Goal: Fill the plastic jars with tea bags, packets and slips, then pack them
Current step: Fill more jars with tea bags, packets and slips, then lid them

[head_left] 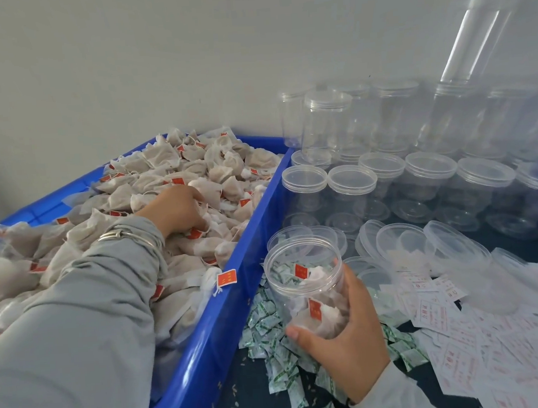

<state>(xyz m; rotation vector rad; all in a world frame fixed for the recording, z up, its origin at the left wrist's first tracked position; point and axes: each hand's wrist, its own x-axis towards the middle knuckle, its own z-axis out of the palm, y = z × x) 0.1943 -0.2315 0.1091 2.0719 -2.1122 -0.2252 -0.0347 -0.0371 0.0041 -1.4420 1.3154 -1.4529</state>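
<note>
While my right hand (343, 332) grips open plastic jar (305, 284), partly filled, tilted near blue crate (236, 305) right wall, left hand (179, 210) digs curled into tea bags (195, 164), pinching some. Lift small bunch clear of tangled strings, drop straight into jar mouth. Green-printed packets (272, 359) and slips (462, 349) lie near right.

A person is wearing a long-sleeved, pale grey top. The left sleeve (78, 312) is bunching in soft folds at the wrist, where thin silver bangles (126, 237) are sitting over the cuff. The right sleeve (402, 395) is showing only its cuff.
</note>
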